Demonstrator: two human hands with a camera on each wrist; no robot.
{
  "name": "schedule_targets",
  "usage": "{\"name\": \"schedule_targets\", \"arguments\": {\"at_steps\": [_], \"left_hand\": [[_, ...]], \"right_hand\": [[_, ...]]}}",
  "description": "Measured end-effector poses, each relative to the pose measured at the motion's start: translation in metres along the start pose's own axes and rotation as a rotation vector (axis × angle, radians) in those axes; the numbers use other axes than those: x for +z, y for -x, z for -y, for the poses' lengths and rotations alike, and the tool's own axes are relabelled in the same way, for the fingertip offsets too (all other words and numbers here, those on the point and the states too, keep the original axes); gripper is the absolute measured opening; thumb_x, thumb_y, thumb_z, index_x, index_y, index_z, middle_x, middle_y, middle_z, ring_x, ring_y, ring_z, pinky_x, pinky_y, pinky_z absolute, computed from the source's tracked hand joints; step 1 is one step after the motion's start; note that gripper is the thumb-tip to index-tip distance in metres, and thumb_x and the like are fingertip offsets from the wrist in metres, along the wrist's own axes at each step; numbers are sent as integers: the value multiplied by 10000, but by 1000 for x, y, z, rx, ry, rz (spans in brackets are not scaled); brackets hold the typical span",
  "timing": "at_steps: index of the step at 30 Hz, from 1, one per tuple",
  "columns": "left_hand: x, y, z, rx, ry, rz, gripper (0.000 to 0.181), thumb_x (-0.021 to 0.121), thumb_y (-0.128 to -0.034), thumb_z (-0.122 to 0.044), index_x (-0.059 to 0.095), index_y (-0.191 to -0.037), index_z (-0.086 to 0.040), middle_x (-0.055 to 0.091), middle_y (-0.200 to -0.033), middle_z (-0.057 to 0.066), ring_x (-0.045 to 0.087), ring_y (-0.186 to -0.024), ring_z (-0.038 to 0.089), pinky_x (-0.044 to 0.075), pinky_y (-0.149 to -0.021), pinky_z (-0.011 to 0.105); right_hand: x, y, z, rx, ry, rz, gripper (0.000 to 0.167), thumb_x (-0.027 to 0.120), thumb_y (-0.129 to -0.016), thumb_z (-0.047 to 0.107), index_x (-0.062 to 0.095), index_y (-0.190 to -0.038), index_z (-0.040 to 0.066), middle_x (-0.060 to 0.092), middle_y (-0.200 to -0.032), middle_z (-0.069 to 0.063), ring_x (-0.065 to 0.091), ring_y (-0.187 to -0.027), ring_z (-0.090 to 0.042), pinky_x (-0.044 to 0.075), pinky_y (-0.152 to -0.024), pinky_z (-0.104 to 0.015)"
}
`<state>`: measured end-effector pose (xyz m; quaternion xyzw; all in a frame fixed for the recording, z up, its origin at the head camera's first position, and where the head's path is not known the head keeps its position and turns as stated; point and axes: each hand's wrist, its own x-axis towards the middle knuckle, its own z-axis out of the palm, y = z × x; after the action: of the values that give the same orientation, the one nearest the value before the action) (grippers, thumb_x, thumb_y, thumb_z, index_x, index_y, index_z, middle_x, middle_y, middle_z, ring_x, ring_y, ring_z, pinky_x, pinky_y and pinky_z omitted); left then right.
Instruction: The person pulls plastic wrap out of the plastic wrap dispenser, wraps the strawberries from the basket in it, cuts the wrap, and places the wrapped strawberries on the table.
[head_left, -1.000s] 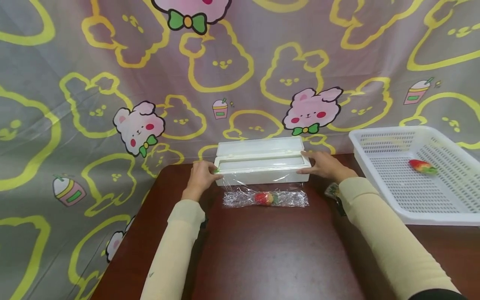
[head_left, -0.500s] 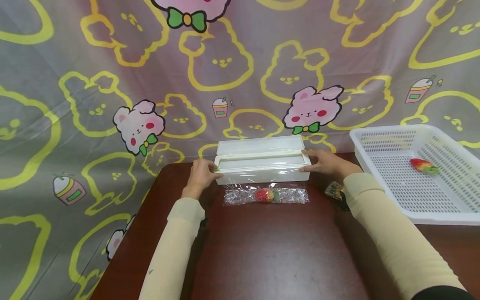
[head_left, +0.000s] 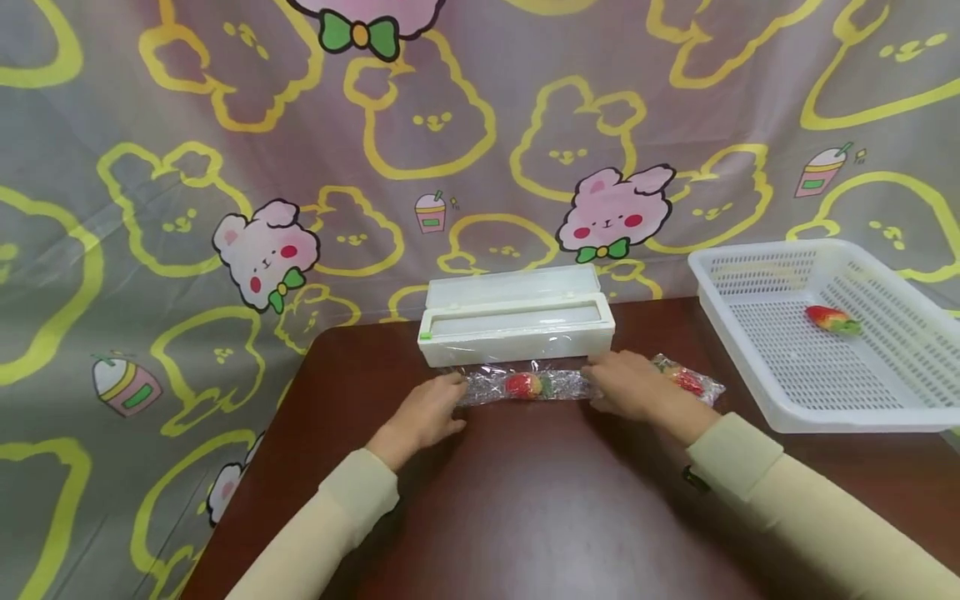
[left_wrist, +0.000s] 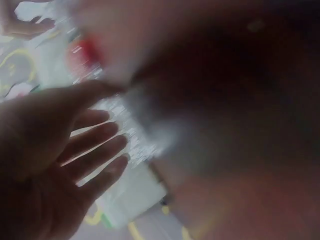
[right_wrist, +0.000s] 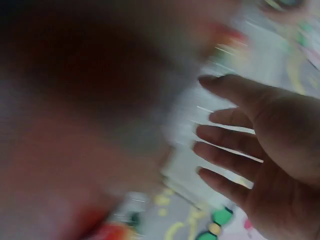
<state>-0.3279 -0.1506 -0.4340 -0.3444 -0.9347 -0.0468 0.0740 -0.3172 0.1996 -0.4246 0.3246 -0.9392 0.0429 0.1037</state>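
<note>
A film-wrapped strawberry [head_left: 523, 385] lies in a long strip of clear film in front of the white dispenser box [head_left: 517, 342], whose lid stands up at the back. At the strip's left end is my left hand [head_left: 426, 412], fingers extended and spread in the left wrist view [left_wrist: 85, 150]. My right hand [head_left: 630, 387] is at the other end, its fingers likewise straight in the right wrist view [right_wrist: 250, 140]. Whether the fingertips touch the film I cannot tell. Clear film also spans from the box's front to the strip.
Right of my right hand lies another film-wrapped strawberry [head_left: 686, 382]. A white perforated basket [head_left: 862, 419] holding one unwrapped strawberry [head_left: 832, 320] stands at the right of the brown table [head_left: 555, 517]. A patterned curtain [head_left: 465, 83] hangs behind.
Both hands have let go of the dispenser's ends and moved down toward the viewer, to the ends of the film strip. The head view has shifted slightly.
</note>
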Motion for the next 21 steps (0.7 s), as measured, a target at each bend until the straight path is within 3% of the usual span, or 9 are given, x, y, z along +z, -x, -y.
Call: {"name": "schedule_targets", "arguments": {"at_steps": [2, 4, 6, 10, 13, 16, 21], "left_hand": [[12, 1, -7, 27, -88, 5, 213, 829, -796, -76, 724, -977, -38, 668, -1004, 93, 681, -912, 289, 579, -781, 439], [20, -1, -8, 22, -142, -34, 102, 778, -822, -6, 725, -894, -54, 681, -941, 92, 690, -861, 294, 581, -732, 442], [25, -4, -6, 21, -174, -71, 104, 728, -844, 35, 711, -825, -66, 680, -875, 87, 688, -807, 298, 577, -692, 447], [32, -3, 2, 39, -176, -76, 163, 654, -882, 65, 730, -835, -71, 687, -870, 81, 690, -812, 302, 580, -705, 451], [30, 6, 5, 32, -153, -50, 175, 638, -907, 68, 734, -868, -74, 689, -872, 72, 692, -826, 285, 584, -714, 438], [26, 18, 2, 22, -135, -34, 166, 638, -926, 50, 703, -838, -75, 685, -847, 62, 695, -797, 274, 584, -678, 429], [19, 48, -14, 60, -83, -49, 166, 673, -910, 16, 661, -799, -107, 668, -802, 32, 679, -733, 239, 568, -624, 408]], "right_hand": [[18, 4, 5, -84, 135, -34, 192, 839, -754, 112, 657, -816, 120, 606, -817, -30, 606, -725, -244, 504, -596, -394], [30, 5, 4, -115, 229, -81, 207, 817, -756, 50, 623, -770, 121, 602, -796, -49, 603, -712, -260, 503, -576, -394], [38, 3, 1, -128, 275, -109, 199, 792, -771, 9, 625, -778, 117, 614, -807, -65, 612, -716, -268, 519, -576, -402], [44, 0, -3, -106, 264, -50, 187, 758, -825, -20, 651, -797, 131, 631, -837, -71, 634, -749, -274, 548, -619, -420], [42, 4, -3, -85, 223, -4, 182, 760, -835, -13, 665, -778, 132, 642, -840, -61, 639, -756, -271, 550, -629, -424], [36, 15, 5, -112, 196, -15, 171, 770, -826, -6, 677, -754, 119, 650, -834, -55, 640, -765, -272, 549, -650, -429], [26, 45, 27, -205, 228, -63, 139, 787, -798, 8, 706, -750, 111, 627, -804, -41, 622, -757, -254, 523, -653, -404]]}}
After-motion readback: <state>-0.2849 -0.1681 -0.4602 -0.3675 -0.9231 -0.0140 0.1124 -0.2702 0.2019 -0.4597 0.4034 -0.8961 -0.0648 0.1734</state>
